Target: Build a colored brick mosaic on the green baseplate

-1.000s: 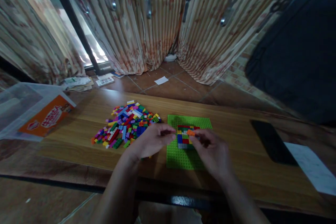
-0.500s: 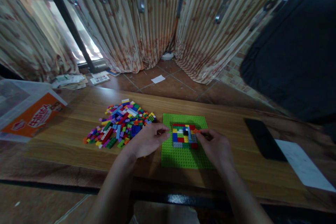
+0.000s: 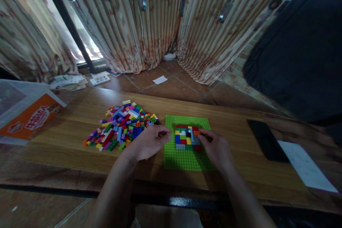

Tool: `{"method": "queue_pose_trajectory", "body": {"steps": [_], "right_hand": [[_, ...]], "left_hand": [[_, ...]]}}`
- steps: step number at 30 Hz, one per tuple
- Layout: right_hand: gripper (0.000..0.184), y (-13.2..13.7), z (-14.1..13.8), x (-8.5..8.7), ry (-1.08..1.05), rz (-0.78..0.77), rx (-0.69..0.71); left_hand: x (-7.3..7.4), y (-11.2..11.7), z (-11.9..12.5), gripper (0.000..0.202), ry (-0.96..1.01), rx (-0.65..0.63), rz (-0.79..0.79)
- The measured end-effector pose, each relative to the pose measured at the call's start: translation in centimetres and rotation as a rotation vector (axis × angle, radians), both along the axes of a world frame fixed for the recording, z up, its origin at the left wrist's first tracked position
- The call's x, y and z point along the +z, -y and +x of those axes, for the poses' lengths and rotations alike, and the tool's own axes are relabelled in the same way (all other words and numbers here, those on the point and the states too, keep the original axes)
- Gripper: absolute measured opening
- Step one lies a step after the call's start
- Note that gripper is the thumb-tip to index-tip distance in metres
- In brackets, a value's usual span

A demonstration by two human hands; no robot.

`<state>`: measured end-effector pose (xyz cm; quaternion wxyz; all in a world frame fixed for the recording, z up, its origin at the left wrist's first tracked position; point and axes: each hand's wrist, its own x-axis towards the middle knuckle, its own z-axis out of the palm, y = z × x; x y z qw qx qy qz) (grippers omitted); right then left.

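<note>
A square build of multicoloured toy bricks (image 3: pixel 184 141) sits on the green studded baseplate (image 3: pixel 176 162). My right hand (image 3: pixel 217 148) reaches in from the right, its thumb and fingertips closed on a small orange brick (image 3: pixel 196 133) at the build's right side. Whether that brick is pressed fully down, I cannot tell. Over the plate's left edge is my left hand (image 3: pixel 149 143), fingers slightly curled with a gap between thumb and forefinger, and nothing shows in it. Just beyond that hand lies a heap of loose bricks (image 3: pixel 120 123), partly covered by it.
A clear plastic box (image 3: pixel 22 94) with an orange label stands at the table's left end. On the right lie a dark phone-like slab (image 3: pixel 267 140) and a white paper sheet (image 3: pixel 307 167). The wooden table (image 3: pixel 80 156) has a dark front edge.
The orange brick in my right hand has shifted slightly left onto the build's right side. My left hand stays in nearly the same place. The view has moved a little.
</note>
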<state>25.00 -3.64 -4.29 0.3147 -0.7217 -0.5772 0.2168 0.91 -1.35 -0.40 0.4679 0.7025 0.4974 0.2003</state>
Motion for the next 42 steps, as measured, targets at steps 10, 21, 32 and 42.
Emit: {"method": "queue_pose_trajectory", "body": {"steps": [10,21,32,42], "right_hand": [[0.035,-0.3,-0.2,-0.5,-0.121,-0.009,-0.012],[0.044,-1.2,-0.1,0.0,-0.048,0.001,-0.054],[0.036,-1.8,-0.9,-0.5,-0.033,-0.024,-0.078],[0.037,-1.8,-0.8,-0.6,-0.064,-0.037,-0.023]], "left_hand": [[-0.6,-0.1,-0.2,0.029,-0.017,-0.016,0.02],[0.0,0.0,-0.4,0.03,-0.032,0.003,0.014],[-0.3,-0.1,-0.7,0.028,-0.054,-0.031,0.038],[-0.1,0.0,-1.0,0.028,-0.007,-0.01,0.053]]}}
